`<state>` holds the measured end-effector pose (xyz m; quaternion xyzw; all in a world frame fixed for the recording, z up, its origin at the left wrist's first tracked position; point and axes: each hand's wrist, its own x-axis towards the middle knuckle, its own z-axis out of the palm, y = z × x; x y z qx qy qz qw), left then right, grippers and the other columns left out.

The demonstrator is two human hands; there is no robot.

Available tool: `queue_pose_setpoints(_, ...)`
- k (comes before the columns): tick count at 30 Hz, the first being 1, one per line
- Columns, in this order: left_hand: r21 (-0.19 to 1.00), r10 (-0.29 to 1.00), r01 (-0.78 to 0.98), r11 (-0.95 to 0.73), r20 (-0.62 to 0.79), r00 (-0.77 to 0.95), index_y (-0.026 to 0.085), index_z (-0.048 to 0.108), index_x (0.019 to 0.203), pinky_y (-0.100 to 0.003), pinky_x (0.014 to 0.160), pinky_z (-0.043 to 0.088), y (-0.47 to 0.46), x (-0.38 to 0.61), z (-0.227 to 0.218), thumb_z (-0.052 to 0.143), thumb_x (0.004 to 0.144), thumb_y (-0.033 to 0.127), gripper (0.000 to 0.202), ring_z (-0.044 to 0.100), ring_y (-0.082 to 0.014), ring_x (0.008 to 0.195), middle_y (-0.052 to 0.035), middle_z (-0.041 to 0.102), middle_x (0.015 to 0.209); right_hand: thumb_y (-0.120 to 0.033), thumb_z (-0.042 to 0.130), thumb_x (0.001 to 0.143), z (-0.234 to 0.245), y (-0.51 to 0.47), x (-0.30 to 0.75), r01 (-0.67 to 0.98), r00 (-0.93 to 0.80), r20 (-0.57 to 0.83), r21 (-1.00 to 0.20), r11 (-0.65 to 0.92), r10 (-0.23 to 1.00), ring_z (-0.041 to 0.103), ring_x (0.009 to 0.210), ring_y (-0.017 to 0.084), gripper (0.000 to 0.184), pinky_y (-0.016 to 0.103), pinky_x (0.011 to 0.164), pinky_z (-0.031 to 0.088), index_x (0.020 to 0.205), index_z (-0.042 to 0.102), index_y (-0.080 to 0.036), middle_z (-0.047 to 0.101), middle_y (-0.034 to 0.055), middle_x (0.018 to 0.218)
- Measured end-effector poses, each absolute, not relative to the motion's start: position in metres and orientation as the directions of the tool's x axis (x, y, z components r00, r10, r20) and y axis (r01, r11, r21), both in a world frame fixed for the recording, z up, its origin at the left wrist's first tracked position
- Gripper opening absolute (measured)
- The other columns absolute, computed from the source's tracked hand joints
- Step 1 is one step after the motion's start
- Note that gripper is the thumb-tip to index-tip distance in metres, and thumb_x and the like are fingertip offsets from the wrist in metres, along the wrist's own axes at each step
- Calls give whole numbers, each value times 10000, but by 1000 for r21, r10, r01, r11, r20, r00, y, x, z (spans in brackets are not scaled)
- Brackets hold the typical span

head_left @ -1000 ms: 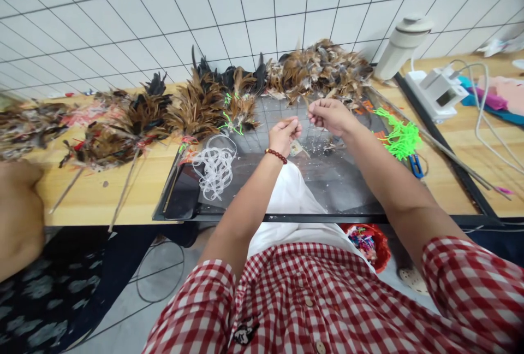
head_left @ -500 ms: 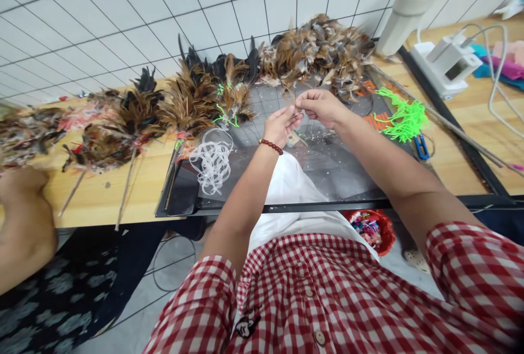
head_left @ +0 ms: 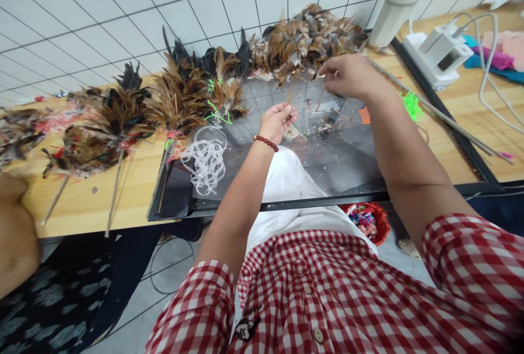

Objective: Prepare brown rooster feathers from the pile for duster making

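My left hand [head_left: 278, 123], with a dark red bead bracelet at the wrist, is closed in a pinch over the dark glass-like board [head_left: 344, 152]. A thin brown feather [head_left: 289, 97] sticks up faintly from its fingertips. My right hand [head_left: 347, 76] hovers palm down at the front right of a large heap of brown feathers [head_left: 311, 40], thumb and fingers apart, with nothing visible in them. Below the left fingertips a small pale printed piece [head_left: 293, 134] lies on the board, with scraps scattered around it.
White ribbon [head_left: 204, 163] lies tangled at the board's left. Brown and black feather bunches [head_left: 174, 92] line the back left. Neon green strands [head_left: 410, 105], a bottle [head_left: 399, 10] and a power strip [head_left: 434, 62] are rightward. Another person's arm [head_left: 16, 228] rests left.
My right hand has left my left fingertips and moved right and away from me, toward the feather heap. My left hand keeps its pinch. The view has shifted slightly.
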<state>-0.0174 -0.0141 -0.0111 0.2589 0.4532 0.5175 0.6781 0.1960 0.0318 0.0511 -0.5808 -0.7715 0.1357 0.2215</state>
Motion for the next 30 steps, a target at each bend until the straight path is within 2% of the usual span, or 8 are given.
queue_pose_setpoints(2,836,951,-473,279,-309,15,168,652,857,-195,831,566,-12,-17,-13,679,975,126,128,705,-58,771,11,740,812,9,740,807,55,36,215,933,-196,92,-290,215,976,662,897,236,199,383,883,458,924,806,-138,725,76,813)
queue_pose_setpoints(4,854,956,-460,242,-291,-37,184,667,902,-170,789,552,-10,-18,-16,716,975,214,92,719,-60,828,1,771,898,7,785,766,49,42,225,958,-182,-11,-229,174,983,659,859,233,151,373,851,453,813,798,-136,688,61,733)
queue_pose_setpoints(8,850,946,-466,247,-315,-75,208,680,953,-145,654,522,-6,-20,-19,792,927,340,175,711,-51,757,-4,796,956,-64,827,749,16,62,223,904,-278,4,-338,263,961,684,890,209,167,344,879,472,851,826,-196,711,12,754)
queue_pose_setpoints(11,821,936,-505,266,-345,-68,202,687,977,-129,652,538,-5,-20,-18,782,936,313,151,702,-34,706,0,793,924,-130,891,688,-7,75,215,855,-339,14,-413,315,941,683,925,220,172,370,919,482,816,821,-221,695,-3,724)
queue_pose_setpoints(17,782,921,-541,309,-387,-33,158,726,1130,-180,911,618,-9,-16,-10,702,967,127,167,788,-83,928,-27,802,947,-143,787,786,1,70,212,841,-418,32,-365,400,908,679,938,229,76,366,888,478,746,754,-198,726,31,813)
queue_pose_setpoints(21,803,920,-485,346,-391,8,143,738,1062,-242,937,639,-14,-12,-12,776,929,198,149,805,-152,1020,-68,818,970,-187,704,852,28,52,203,808,-461,66,-381,450,885,687,989,250,77,351,879,477,864,771,-223,764,22,874)
queue_pose_setpoints(25,815,916,-442,375,-400,41,126,731,973,-314,969,641,-17,-9,-14,831,885,254,185,798,-224,1113,-117,819,1016,-165,695,838,35,40,188,767,-488,136,-405,498,862,683,1054,277,98,365,902,463,825,759,-239,769,20,920)
queue_pose_setpoints(30,819,907,-406,404,-416,63,115,720,949,-341,996,636,-20,-8,-9,798,911,235,148,804,-226,1093,-116,817,963,-178,682,861,25,32,177,766,-569,135,-272,583,811,680,1032,285,108,386,896,449,783,740,-225,741,39,857)
